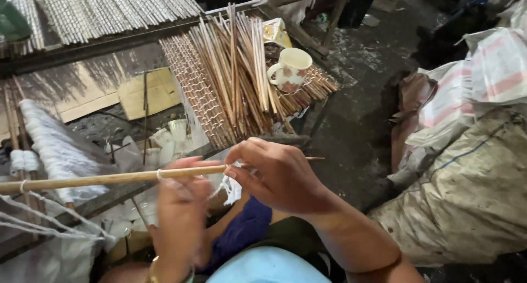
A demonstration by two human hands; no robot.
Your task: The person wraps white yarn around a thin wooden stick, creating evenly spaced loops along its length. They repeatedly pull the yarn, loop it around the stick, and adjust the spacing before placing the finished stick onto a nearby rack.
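Right hand (280, 176) pinches long thin bamboo stick (110, 179), fingers closed on it, centre frame. Left hand (181, 217) at 7 o'clock, blurred; seems closed on white thread (233, 190). Risk: thread slips off stick if pinch loosens.

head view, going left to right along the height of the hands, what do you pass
white yarn bundle → long wooden stick → left hand → right hand → dirty sacks

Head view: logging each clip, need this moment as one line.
left hand: holds white thread | right hand: pinches bamboo stick | mug: on stick pile
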